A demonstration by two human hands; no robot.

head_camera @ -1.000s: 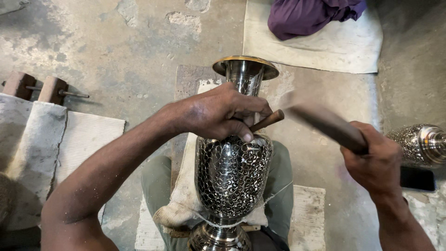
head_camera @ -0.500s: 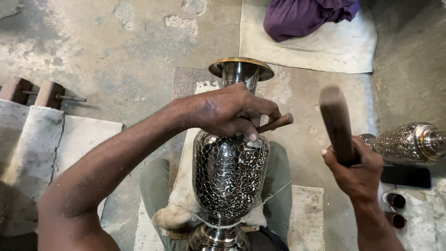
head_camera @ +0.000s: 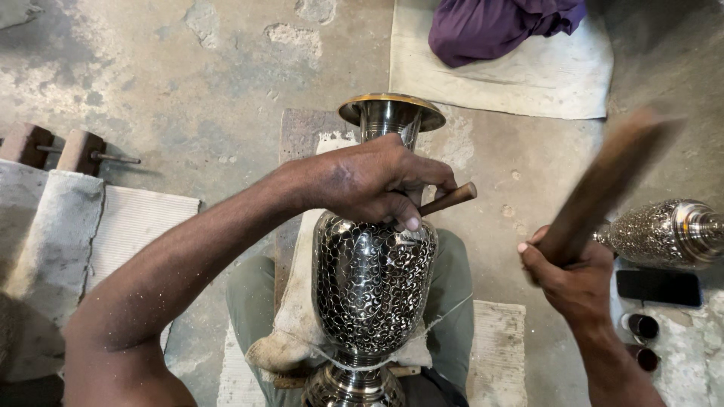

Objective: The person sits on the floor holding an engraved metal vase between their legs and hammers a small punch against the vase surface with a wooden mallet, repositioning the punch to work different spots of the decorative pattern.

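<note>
The right hand (head_camera: 577,275), gripping a wooden mallet (head_camera: 603,185), has swung it up again; the left hand (head_camera: 373,181) pins a wooden-handled punch (head_camera: 449,200) on the engraved silver metal vase (head_camera: 373,283).

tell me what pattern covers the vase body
Fine engraved scrollwork, silver on dark, over the vase body; head view shows it.

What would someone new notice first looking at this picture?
The big engraved metal vase lying in the person's lap at centre. The left hand presses a wooden-handled tool against its shoulder, while the right hand holds a blurred wooden mallet raised at right.
</note>
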